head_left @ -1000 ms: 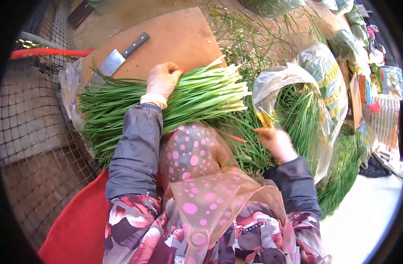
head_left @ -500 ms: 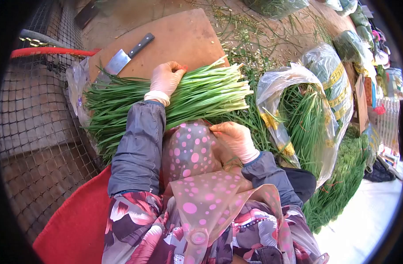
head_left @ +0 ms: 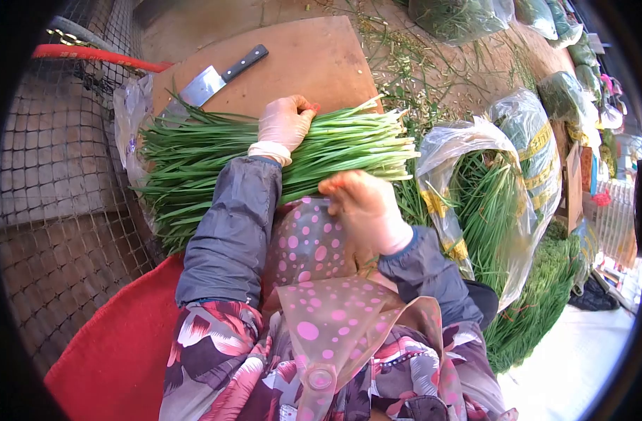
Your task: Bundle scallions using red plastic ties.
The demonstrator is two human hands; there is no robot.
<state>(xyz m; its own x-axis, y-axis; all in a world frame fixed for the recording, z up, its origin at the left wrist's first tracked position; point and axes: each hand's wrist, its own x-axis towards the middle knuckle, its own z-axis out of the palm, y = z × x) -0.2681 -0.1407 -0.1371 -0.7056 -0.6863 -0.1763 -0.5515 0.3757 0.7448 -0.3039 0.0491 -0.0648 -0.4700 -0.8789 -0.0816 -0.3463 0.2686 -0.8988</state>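
Observation:
A thick bundle of long green stalks (head_left: 202,151) lies across a brown board (head_left: 307,59), pale cut ends to the right. My left hand (head_left: 284,126), in a pale glove, rests on top of the bundle with its fingers closed round some stalks. Just below the pale ends is my right hand (head_left: 366,210), also gloved and blurred; its fingers are bent and what they hold, if anything, cannot be made out. A knife (head_left: 226,74) with a black handle lies flat on the board behind the bundle.
At the right stands an open plastic bag (head_left: 433,151) of green stalks, beside a large green heap (head_left: 538,302). Black netting (head_left: 54,154) and a red hose (head_left: 100,57) are at the left. Cut scraps (head_left: 440,77) litter the ground behind. A red cloth (head_left: 124,344) lies lower left.
My right hand has risen from the apron's edge towards the bundle and turned. My left hand stays on the stalks. The whole view has shifted slightly.

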